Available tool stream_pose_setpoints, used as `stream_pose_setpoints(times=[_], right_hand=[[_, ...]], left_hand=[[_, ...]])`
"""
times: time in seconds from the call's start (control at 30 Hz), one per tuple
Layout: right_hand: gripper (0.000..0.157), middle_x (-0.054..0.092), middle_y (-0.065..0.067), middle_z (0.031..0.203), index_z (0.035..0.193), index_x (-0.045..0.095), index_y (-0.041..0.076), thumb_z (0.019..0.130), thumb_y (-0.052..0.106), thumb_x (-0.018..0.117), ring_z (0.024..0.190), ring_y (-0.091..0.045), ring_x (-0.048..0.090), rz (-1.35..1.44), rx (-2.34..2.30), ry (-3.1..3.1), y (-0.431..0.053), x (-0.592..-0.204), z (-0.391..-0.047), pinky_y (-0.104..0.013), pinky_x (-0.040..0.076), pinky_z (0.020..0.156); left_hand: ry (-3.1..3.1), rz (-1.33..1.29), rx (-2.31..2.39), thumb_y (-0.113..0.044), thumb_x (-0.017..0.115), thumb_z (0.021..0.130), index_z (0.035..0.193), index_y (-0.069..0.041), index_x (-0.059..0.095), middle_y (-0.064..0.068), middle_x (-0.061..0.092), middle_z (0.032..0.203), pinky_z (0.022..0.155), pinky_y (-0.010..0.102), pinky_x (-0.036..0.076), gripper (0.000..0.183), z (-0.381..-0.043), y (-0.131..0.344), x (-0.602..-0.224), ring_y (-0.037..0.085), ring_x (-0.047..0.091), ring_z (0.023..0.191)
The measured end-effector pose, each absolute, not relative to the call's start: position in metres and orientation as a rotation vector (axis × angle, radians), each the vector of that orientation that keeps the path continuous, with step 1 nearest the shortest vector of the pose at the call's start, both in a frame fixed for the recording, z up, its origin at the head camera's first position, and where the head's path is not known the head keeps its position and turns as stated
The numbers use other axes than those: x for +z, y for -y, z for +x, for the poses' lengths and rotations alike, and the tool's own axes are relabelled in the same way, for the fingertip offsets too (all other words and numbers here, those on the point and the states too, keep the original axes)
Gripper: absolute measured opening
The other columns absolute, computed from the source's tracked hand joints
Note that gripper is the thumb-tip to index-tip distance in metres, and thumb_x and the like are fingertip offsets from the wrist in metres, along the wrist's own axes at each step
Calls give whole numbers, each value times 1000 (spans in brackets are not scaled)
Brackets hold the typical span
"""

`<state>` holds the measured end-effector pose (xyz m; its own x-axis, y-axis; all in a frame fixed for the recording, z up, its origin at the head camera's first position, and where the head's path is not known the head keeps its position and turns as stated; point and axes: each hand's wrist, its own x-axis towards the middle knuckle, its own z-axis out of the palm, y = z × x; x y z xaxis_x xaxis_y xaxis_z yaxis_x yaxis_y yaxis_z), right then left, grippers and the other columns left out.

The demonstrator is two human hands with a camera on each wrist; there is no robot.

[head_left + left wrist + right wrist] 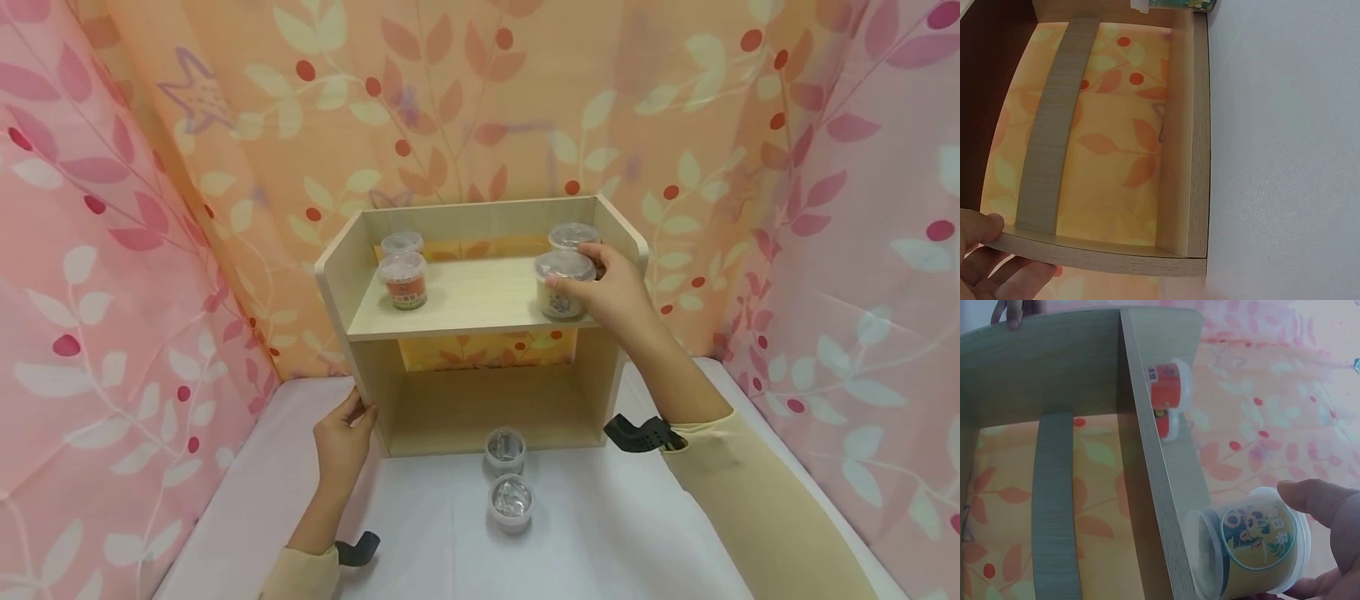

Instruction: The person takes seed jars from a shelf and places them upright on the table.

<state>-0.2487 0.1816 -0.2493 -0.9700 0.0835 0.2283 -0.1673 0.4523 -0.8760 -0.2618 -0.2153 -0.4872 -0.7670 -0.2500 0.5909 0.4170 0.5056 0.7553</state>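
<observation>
My right hand [615,292] grips a clear-lidded plastic tub [558,300] with a yellow label, at the front right of the upper board of a pale wooden shelf [472,304]. In the right wrist view, the thumb lies along the lid end of this tub [1257,540], which overlaps the board's front edge. Directly behind it stands another lidded tub [572,233]. Low on the left, my left hand [345,437] pinches the front edge of the shelf's side panel. The left wrist view shows its thumb [985,228] inside the panel and the other fingers outside.
Two red-labelled tubs, one front [406,286] and one back [402,242], stand at the upper board's left. On the white tabletop [427,533], two more tubs, one nearer [512,500] and one farther [505,448], stand before the shelf. Floral curtains [465,100] surround the table.
</observation>
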Motion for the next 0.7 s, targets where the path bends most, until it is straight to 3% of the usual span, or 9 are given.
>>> stream_pose_setpoints(times=[0.27, 0.5, 0.6, 0.7], right_hand=[[96, 45, -10, 156, 158, 35, 9, 84, 42, 85, 136, -28, 47, 159, 1593, 2480, -189, -259, -225, -46, 44, 113], [88, 51, -10, 144, 156, 39, 10, 86, 36, 84, 120, -27, 53, 226, 1581, 2457, -195, -268, -206, -17, 51, 86], [85, 50, -11, 144, 156, 38, 8, 87, 29, 84, 121, -25, 54, 269, 1631, 2420, -196, -272, -200, -11, 49, 87], [84, 48, -11, 148, 156, 38, 6, 87, 24, 84, 128, -22, 51, 295, 1669, 2394, -198, -275, -195, -11, 46, 97]], left_hand=[[2115, -130, -1278, 5, 80, 84, 131, -4, 68, 18, 74, 117, 77, 14, 56, 49, -263, 215, -489, 31, 77, 93], [2107, -127, -1299, 4, 79, 85, 131, -5, 69, 18, 75, 113, 77, 1, 47, 48, -263, 216, -489, 32, 77, 93], [2104, -123, -1292, 4, 80, 84, 130, -5, 69, 19, 76, 111, 77, 1, 47, 48, -263, 216, -489, 32, 77, 92], [2098, -130, -1289, 4, 79, 85, 130, -4, 69, 19, 75, 111, 78, 2, 47, 48, -264, 217, -488, 32, 77, 93]])
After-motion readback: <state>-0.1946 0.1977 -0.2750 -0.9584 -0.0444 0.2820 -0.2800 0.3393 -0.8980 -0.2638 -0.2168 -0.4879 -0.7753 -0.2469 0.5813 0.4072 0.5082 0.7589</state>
